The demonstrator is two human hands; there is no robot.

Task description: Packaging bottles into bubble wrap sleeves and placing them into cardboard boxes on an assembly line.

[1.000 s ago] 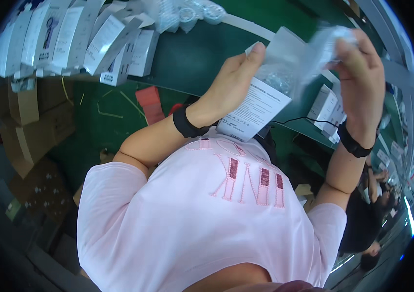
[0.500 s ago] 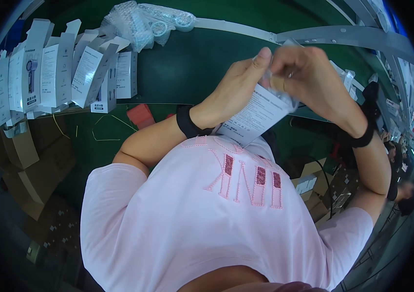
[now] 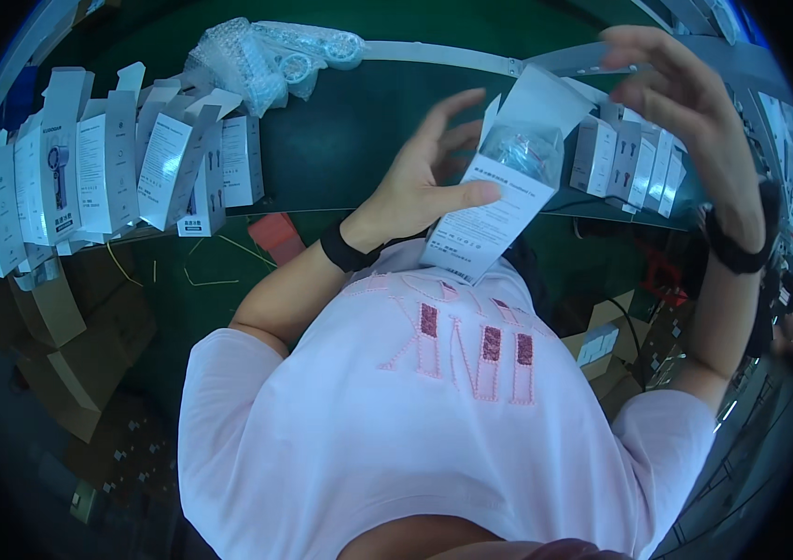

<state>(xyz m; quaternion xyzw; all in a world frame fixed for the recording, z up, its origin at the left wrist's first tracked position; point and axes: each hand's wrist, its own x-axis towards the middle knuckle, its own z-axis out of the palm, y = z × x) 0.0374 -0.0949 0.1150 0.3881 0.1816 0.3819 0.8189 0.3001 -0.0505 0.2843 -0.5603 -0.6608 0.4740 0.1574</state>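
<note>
White box [image 3: 494, 219] is right in front of the torso, tilted, open end up and away, lower end by the pink shirt [image 3: 415, 420]; can't tell if they touch. Bubble-wrapped item [image 3: 520, 154] sits inside, at the mouth, so that part looks done; top flap [image 3: 553, 98] is up, so closing isn't done. How deep the item goes, can't tell. Left hand [image 3: 423, 182] holds the box: thumb pressed on the printed front, index finger sticking out past the side, other fingers apart and running behind the edge, tips hidden. Right hand [image 3: 686, 98] is raised beyond the flap, apart from it, fingers spread and loosely bent, nothing visible in them. Behind the box, dark green table [image 3: 350, 140]. To the right on it, group of white boxes [image 3: 628, 163], standing close together, tops look shut. To the left, long row of white boxes [image 3: 89, 173], several with flaps up; contents not readable from here. Bubble-wrapped bundle [image 3: 266, 61] lies at the far edge, outside any box, so not everything wrapped is boxed. Below table level: red object [image 3: 275, 238], brown cartons [image 3: 61, 341] at left. Co-worker at far right, too blurred to detail.
</note>
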